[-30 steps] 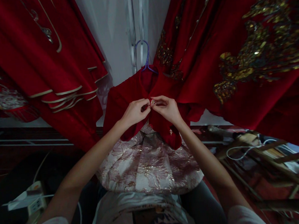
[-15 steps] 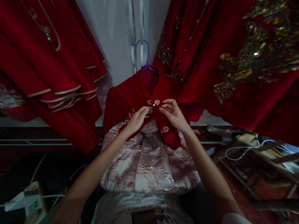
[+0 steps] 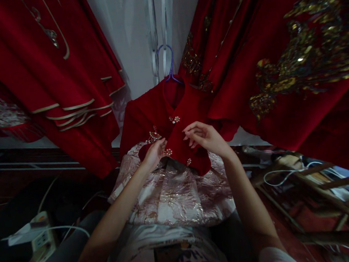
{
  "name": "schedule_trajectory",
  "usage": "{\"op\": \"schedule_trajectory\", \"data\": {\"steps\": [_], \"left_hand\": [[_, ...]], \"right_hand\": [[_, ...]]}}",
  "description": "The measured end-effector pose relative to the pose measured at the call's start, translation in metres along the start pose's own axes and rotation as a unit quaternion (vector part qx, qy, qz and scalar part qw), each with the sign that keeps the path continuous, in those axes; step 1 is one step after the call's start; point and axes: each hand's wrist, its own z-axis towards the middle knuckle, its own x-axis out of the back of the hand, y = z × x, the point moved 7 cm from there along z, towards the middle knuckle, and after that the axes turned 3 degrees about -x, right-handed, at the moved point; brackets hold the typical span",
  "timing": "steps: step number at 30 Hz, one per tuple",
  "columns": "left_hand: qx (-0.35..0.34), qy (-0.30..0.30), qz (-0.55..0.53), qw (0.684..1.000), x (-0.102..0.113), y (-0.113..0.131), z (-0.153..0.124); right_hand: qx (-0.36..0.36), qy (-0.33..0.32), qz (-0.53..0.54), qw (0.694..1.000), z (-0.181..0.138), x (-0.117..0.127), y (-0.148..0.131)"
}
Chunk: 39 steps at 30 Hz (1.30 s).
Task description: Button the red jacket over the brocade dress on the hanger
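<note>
Grip, left hand: thumb and fingertips are pinching the lower front edge of a red jacket, just beside a flower-shaped bead fastener piece. Grip, right hand: fingers are curving loosely with gaps between them, apparently holding nothing, and are hovering over the jacket's opposite front; whether they are touching the cloth cannot be told.

Jacket, red, short: is hanging at centre, directly before the person, from a purple hanger whose lower part is entering the collar. Upper bead fastener: is lying across the meeting line of the two fronts, below the collar. Second lower fastener piece: is sitting on the front beneath the right hand, apart from its counterpart near the left. Beaded ornament: is showing just above the left hand.

Skirt, pale pink brocade with metallic pattern: is spreading below the jacket, towards the person's lap.

Surroundings: red garments with pale piping are hanging to the left; red cloth bearing gold sequins is hanging to the right. Power strip is lying at lower left; a wooden frame is standing at lower right.
</note>
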Motion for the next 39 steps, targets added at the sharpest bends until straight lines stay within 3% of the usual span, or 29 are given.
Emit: {"op": "schedule_trajectory", "data": {"steps": [3,7,10,14,17,20,24,31,39], "left_hand": [[-0.029,0.018,0.011,0.999,-0.002,0.005,0.000],[-0.083,0.007,0.068,0.994,-0.012,0.022,-0.005],[-0.154,0.009,0.157,0.975,-0.012,0.037,-0.006],[-0.265,0.142,0.274,0.914,0.019,0.051,0.002],[-0.278,0.221,0.309,0.882,0.047,0.048,0.013],[-0.255,0.218,0.290,0.896,0.061,0.039,0.025],[-0.242,0.198,0.245,0.918,0.062,0.032,0.028],[-0.237,0.175,0.201,0.934,0.058,0.029,0.031],[-0.234,0.159,0.194,0.939,0.059,0.034,0.030]], "right_hand": [[0.008,-0.037,-0.048,0.998,-0.002,-0.027,0.002],[0.068,0.026,-0.115,0.991,0.000,-0.047,-0.001],[0.066,0.056,-0.139,0.987,0.003,-0.049,0.001],[0.042,0.050,-0.151,0.986,0.004,-0.039,0.005],[0.019,0.029,-0.168,0.985,0.002,-0.032,0.006],[0.005,-0.002,-0.132,0.991,0.000,-0.032,0.007],[0.039,-0.018,-0.058,0.997,0.005,-0.039,0.006],[0.083,0.095,-0.104,0.987,0.040,-0.047,0.028],[0.112,0.111,-0.174,0.972,0.074,-0.065,0.041]]}}
